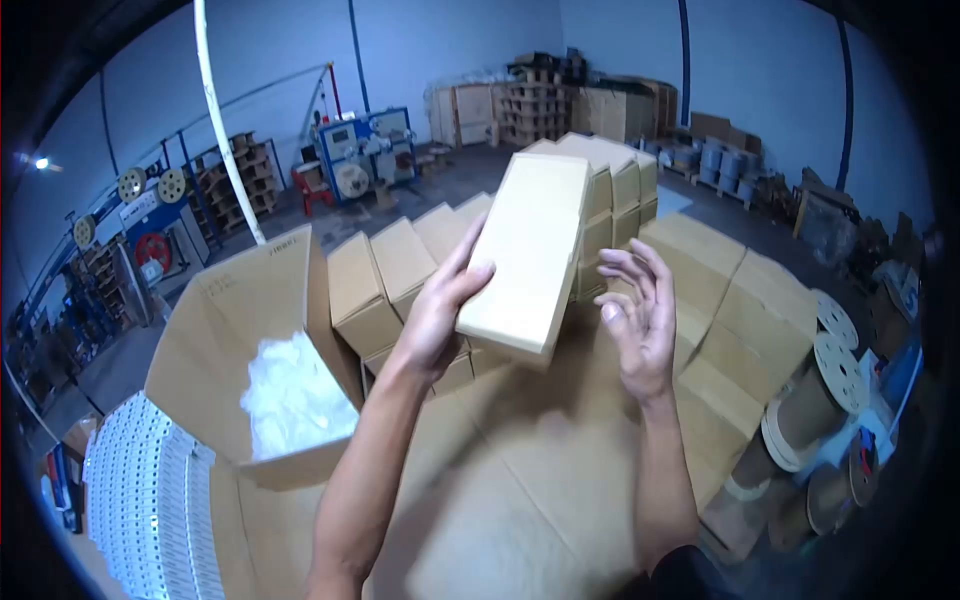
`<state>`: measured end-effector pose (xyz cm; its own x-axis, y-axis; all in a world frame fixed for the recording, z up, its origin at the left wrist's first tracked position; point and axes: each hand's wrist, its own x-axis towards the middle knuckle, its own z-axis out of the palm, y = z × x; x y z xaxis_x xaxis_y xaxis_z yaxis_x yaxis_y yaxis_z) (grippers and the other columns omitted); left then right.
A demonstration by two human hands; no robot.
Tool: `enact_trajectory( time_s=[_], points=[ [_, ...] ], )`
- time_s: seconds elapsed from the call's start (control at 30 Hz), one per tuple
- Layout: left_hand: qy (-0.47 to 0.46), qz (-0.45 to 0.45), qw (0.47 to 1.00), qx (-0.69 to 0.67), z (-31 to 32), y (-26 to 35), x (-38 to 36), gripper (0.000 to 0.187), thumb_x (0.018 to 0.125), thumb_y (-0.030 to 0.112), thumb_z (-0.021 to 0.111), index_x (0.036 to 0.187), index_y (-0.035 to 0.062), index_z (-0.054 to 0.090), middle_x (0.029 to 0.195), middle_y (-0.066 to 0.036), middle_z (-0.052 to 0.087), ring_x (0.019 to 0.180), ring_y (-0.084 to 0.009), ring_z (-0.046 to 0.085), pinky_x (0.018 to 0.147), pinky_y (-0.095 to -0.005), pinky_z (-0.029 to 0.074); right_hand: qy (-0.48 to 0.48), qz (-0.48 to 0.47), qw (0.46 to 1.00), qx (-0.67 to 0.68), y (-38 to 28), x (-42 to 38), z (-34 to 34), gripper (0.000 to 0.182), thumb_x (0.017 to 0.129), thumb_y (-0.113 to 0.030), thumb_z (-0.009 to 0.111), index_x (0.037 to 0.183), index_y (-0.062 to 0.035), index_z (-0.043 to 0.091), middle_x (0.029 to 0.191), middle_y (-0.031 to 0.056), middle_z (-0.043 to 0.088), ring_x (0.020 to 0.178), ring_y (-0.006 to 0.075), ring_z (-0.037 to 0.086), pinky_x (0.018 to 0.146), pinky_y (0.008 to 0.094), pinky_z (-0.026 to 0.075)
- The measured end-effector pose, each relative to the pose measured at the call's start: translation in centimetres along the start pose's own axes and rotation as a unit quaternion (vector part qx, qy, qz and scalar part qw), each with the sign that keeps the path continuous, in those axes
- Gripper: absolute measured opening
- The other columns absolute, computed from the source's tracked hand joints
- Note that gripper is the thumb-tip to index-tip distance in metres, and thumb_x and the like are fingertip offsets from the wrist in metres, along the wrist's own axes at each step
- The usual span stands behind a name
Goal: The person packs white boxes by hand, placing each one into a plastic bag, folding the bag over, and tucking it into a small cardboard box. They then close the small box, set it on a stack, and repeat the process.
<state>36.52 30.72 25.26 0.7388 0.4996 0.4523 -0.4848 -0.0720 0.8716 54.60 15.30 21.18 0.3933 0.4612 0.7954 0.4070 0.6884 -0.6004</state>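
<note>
A long, closed cardboard box (530,240) is held up in the middle of the view, tilted with its far end higher. My left hand (440,310) grips its left side, the thumb lying on the upper face and the other fingers hidden beneath or behind it. To the right of the box, my right hand (643,320) is raised with its fingers apart and slightly curled, touching nothing. Below both hands lies a cardboard surface (490,500). Stacked cardboard boxes (405,255) of similar make stand just behind the held box.
An open carton (235,320) with clear plastic bags (295,395) stands at left. Beside it are stacked white perforated strips (150,500). Large spools (815,390) stand at right, near cardboard flaps (750,330). Blue machines (365,145) and pallets (535,110) are at the back.
</note>
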Motion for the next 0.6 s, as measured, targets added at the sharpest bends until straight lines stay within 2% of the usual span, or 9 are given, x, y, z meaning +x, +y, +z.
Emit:
enact_trajectory(
  time_s=[0.03,0.13,0.23,0.37,0.4,0.43,0.5,0.53,0.6],
  points=[
    [-0.028,-0.045,0.998,0.022,-0.3,-0.1,-3.4,0.075,0.099,0.021,0.057,0.164,0.0032,0.022,0.167,-0.014,0.030,0.151,-0.0251,0.034,0.122,-0.0361,0.029,-0.013,0.007,0.995,-0.097,0.2,-2.4,-1.3,0.091,0.081,-0.010,0.076,0.158,-0.0058,0.027,0.152,0.0164,0.043,0.134,0.0276,0.048,0.102,0.0408,0.047],
    [-0.090,-0.192,0.975,0.072,-2.3,-1.3,-12.8,0.072,0.099,0.028,0.063,0.160,0.0018,0.034,0.162,-0.014,0.040,0.150,-0.0263,0.037,0.122,-0.0362,0.028,-0.129,0.067,0.983,-0.113,0.2,-8.9,-2.8,0.125,0.063,-0.021,0.094,0.163,-0.0128,0.020,0.166,0.0151,0.025,0.148,0.0357,0.035,0.113,0.0498,0.039],
    [-0.131,-0.298,0.938,0.123,-4.1,-3.1,-21.9,0.068,0.098,0.033,0.067,0.154,0.0008,0.045,0.156,-0.013,0.049,0.146,-0.0250,0.041,0.122,-0.0371,0.028,-0.342,0.091,0.932,-0.081,0.7,-15.6,-1.4,0.122,0.057,-0.023,0.098,0.159,-0.0097,0.031,0.162,0.0158,0.033,0.148,0.0341,0.036,0.120,0.0471,0.035],
    [-0.035,-0.338,0.935,0.105,-7.5,-5.8,-32.1,0.057,0.102,0.035,0.063,0.149,0.0040,0.053,0.148,-0.011,0.056,0.139,-0.0218,0.048,0.116,-0.0343,0.035,-0.361,0.174,0.915,-0.049,-0.9,-23.3,3.1,0.110,0.058,-0.017,0.097,0.153,-0.0071,0.041,0.153,0.0146,0.042,0.145,0.0311,0.040,0.122,0.0418,0.033],
    [0.052,-0.319,0.942,0.090,-7.9,-5.8,-35.1,0.057,0.103,0.036,0.061,0.149,0.0039,0.052,0.144,-0.010,0.059,0.140,-0.0212,0.047,0.114,-0.0361,0.037,-0.324,0.200,0.924,-0.041,-0.8,-25.6,4.2,0.109,0.058,-0.016,0.097,0.152,-0.0068,0.043,0.151,0.0143,0.043,0.144,0.0308,0.041,0.122,0.0412,0.033],
    [0.146,-0.246,0.954,0.094,-7.8,-5.5,-37.9,0.076,0.094,0.029,0.075,0.157,0.0058,0.040,0.148,-0.013,0.053,0.143,-0.0219,0.043,0.118,-0.0380,0.034,-0.288,0.219,0.931,-0.036,-1.1,-27.2,5.4,0.107,0.058,-0.014,0.097,0.151,-0.0065,0.044,0.149,0.0140,0.045,0.143,0.0305,0.041,0.122,0.0406,0.033],
    [0.133,-0.048,0.986,0.089,-6.8,-5.5,-43.0,0.107,0.078,0.020,0.089,0.163,0.0083,0.025,0.156,-0.016,0.043,0.146,-0.0236,0.039,0.122,-0.0401,0.031,-0.248,0.249,0.936,-0.037,-2.2,-29.5,7.8,0.106,0.057,-0.014,0.098,0.149,-0.0061,0.044,0.148,0.0144,0.045,0.142,0.0308,0.043,0.122,0.0407,0.033],
    [0.150,-0.044,0.983,0.091,-6.6,-5.7,-45.3,0.126,0.065,0.013,0.096,0.164,0.0089,0.018,0.159,-0.020,0.036,0.147,-0.0269,0.038,0.125,-0.0405,0.027,-0.244,0.253,0.935,-0.036,-3.0,-30.5,8.9,0.106,0.057,-0.014,0.098,0.149,-0.0061,0.044,0.148,0.0145,0.045,0.142,0.0309,0.043,0.121,0.0409,0.033],
    [0.197,-0.121,0.954,0.191,-4.9,-4.0,-47.6,0.122,0.068,0.014,0.094,0.164,0.0083,0.019,0.160,-0.020,0.035,0.148,-0.0277,0.037,0.125,-0.0400,0.026,-0.277,0.286,0.917,-0.018,-4.9,-31.4,10.6,0.109,0.061,-0.014,0.097,0.152,-0.0062,0.036,0.151,0.0148,0.042,0.143,0.0307,0.041,0.122,0.0399,0.031]
  ],
)
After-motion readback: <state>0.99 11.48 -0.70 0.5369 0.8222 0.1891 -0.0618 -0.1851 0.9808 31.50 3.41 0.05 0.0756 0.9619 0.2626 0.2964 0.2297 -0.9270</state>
